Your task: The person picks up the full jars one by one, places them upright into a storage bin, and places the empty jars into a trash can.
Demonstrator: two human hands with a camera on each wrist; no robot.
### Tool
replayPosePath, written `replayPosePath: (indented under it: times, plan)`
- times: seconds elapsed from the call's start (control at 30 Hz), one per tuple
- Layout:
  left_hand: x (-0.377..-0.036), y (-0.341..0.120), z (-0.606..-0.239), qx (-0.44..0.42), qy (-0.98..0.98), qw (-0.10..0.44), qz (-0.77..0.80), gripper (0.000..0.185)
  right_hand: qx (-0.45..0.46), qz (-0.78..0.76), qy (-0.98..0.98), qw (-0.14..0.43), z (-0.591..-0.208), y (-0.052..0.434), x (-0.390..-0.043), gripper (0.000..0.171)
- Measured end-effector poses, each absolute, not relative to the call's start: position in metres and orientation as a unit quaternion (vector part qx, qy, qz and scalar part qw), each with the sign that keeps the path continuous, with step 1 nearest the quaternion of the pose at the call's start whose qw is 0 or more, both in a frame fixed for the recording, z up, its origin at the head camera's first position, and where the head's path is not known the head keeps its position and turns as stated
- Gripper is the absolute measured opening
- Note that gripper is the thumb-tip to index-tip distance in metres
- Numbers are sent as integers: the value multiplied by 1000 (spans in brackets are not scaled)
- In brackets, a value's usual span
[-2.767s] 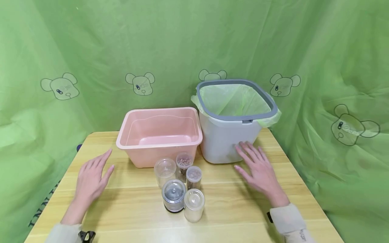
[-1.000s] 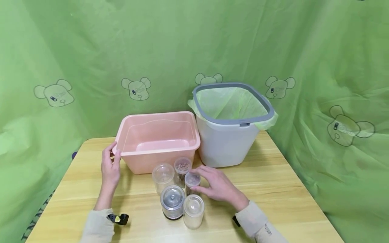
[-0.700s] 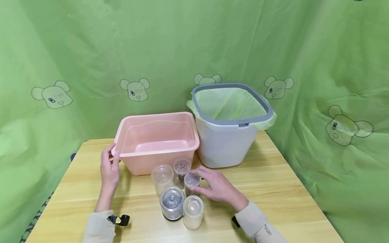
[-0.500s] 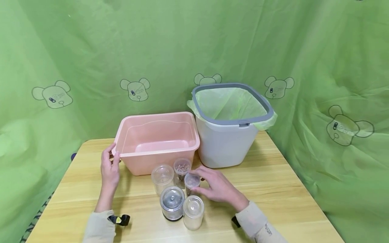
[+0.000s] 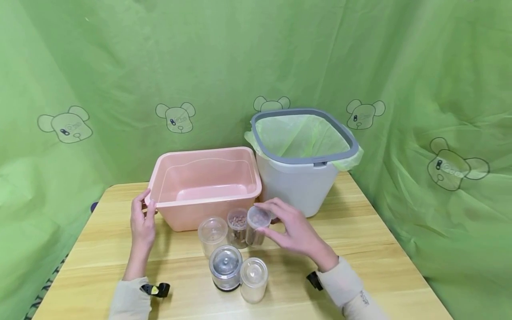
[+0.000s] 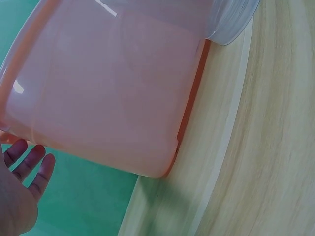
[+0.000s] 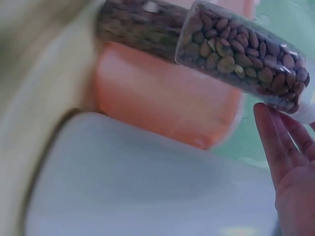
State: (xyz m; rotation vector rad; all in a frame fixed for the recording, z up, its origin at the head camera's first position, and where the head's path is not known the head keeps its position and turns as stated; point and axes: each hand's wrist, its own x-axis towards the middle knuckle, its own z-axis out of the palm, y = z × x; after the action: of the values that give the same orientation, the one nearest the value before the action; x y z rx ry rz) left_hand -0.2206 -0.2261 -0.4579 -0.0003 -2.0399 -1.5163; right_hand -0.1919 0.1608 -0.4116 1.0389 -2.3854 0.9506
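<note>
My right hand (image 5: 296, 231) grips a clear jar of almonds (image 7: 241, 54) near its white lid, thumb in front and fingers behind. The jar is raised, and in the right wrist view it overlaps a second jar of brown pieces (image 7: 138, 24), which stands at the pink tub's front. My left hand (image 5: 142, 226) holds the left front corner of the pink plastic tub (image 5: 200, 215) at its rim. In the left wrist view several fingers (image 6: 43, 174) lie at the tub's outer side; the thumb is hidden there.
Three more clear lidded jars stand on the wooden table (image 5: 184, 284): a wide one (image 5: 213, 235), one with a dark base (image 5: 226, 269) and a pale one (image 5: 254, 282). Right of the tub stands a white bin (image 5: 296, 186) with a grey rim and green liner. Green cloth (image 5: 216, 53) hangs behind.
Both hands have come inward from the table's sides, the left to the tub's rim, the right to the almond jar. Since half a second ago the right hand has lifted that jar up and away.
</note>
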Motion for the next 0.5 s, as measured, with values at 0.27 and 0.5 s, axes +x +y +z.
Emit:
replayPosePath:
  times: [0.27, 0.5]
  plan:
    - [-221, -229, -461, -6, -760, 297, -578, 44, 393, 374, -808, 231, -369, 146, -193, 57]
    - [-221, -227, -460, 6, -767, 286, -574, 43, 394, 370, -797, 270, -343, 126, -203, 59]
